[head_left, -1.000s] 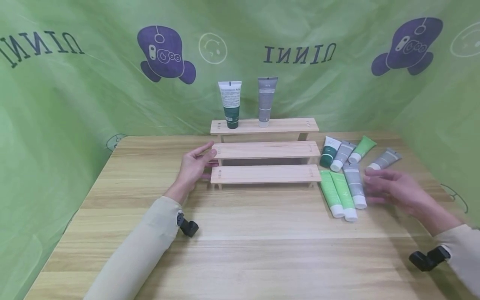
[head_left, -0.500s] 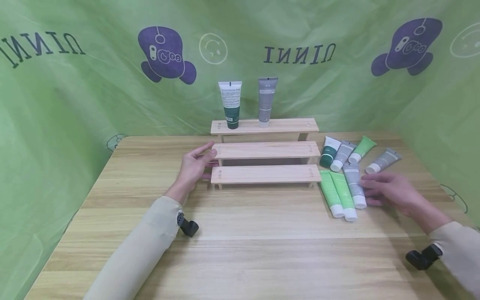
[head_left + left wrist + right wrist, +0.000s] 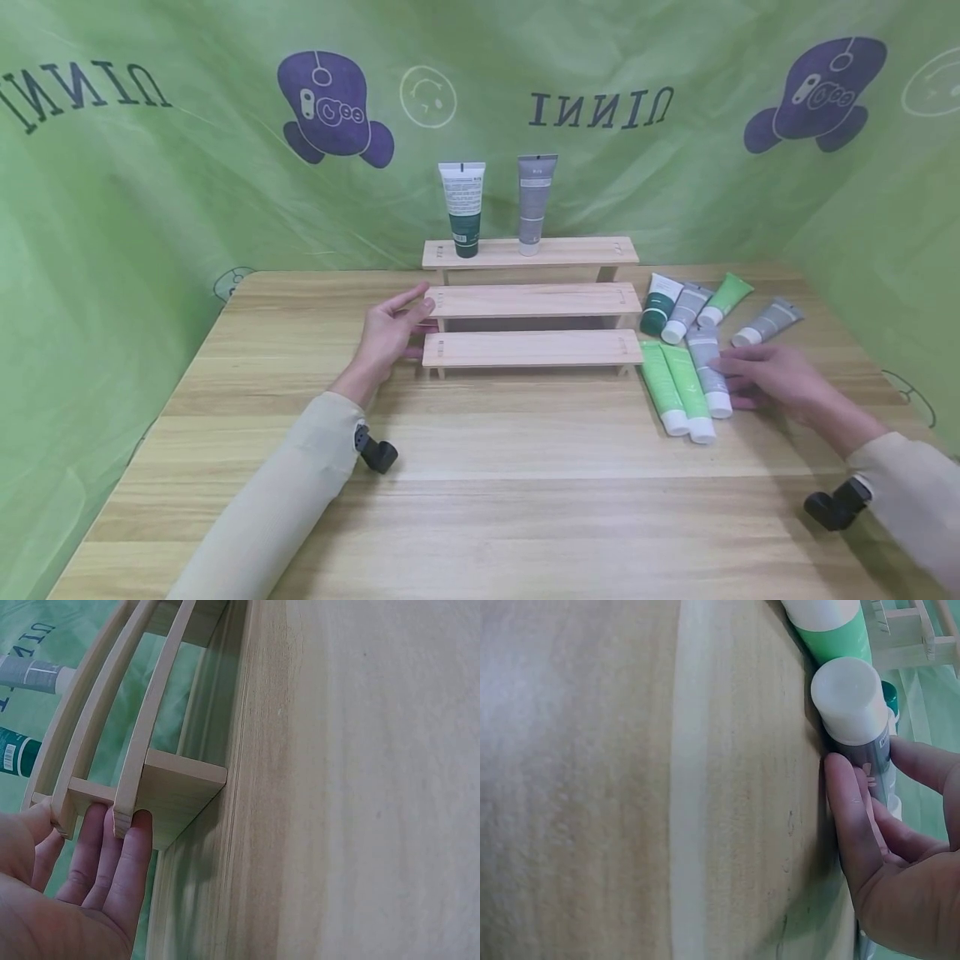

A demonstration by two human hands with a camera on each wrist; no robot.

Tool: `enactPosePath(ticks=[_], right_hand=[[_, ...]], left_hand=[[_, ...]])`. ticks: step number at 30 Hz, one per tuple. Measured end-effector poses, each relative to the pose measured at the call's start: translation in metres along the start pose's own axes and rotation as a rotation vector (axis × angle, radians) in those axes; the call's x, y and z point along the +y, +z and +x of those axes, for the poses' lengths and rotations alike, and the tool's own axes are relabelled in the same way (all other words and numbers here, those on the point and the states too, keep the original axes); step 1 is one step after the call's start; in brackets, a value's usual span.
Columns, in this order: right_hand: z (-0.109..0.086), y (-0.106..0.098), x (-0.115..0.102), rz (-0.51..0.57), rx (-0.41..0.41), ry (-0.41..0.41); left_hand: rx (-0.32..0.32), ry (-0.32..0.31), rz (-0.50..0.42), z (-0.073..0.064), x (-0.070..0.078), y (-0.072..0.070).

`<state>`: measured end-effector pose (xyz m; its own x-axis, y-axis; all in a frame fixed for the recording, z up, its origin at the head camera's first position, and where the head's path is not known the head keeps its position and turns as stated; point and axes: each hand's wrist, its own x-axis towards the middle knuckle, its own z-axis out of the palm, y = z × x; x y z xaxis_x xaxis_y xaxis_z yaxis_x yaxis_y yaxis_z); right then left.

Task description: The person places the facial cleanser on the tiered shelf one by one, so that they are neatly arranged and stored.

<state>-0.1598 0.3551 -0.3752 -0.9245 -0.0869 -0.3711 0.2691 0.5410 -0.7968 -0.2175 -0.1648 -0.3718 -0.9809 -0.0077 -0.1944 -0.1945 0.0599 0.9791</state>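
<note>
My left hand [image 3: 386, 333] grips the left end of a three-tier wooden stand [image 3: 532, 348]. In the left wrist view its thumb lies on a tier end and its fingers reach beneath the boards. My right hand [image 3: 772, 379] pinches a grey tube [image 3: 703, 354] with a white cap at its right edge. That tube lies flat, cap toward me; in the right wrist view one digit is over the tube [image 3: 866, 754] and others are low beside it. A white and dark-green tube [image 3: 463, 208] and a grey tube [image 3: 535, 204] stand caps down on the top tier.
Two light-green tubes [image 3: 675, 392] lie left of the pinched one. Behind lie a white and dark-green tube [image 3: 660, 304], a grey tube [image 3: 686, 310], a green tube [image 3: 725, 298] and another grey tube [image 3: 768, 322]. A green curtain [image 3: 225, 192] borders the wooden table [image 3: 480, 500].
My right hand has moved left to the nearest grey tube and closed its fingers on that tube's edge. The left hand, the stand and the tubes have not visibly moved.
</note>
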Motion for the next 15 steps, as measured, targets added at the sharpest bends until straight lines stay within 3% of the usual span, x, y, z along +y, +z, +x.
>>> enactPosePath(ticks=[6, 15], right_hand=[[0.002, -0.002, -0.004, -0.093, -0.022, 0.001], [0.001, 0.002, -0.013, -0.071, -0.016, 0.027]], left_hand=[[-0.003, 0.004, -0.010, 0.001, 0.000, 0.000], [0.010, -0.004, -0.017, 0.001, -0.001, 0.000]])
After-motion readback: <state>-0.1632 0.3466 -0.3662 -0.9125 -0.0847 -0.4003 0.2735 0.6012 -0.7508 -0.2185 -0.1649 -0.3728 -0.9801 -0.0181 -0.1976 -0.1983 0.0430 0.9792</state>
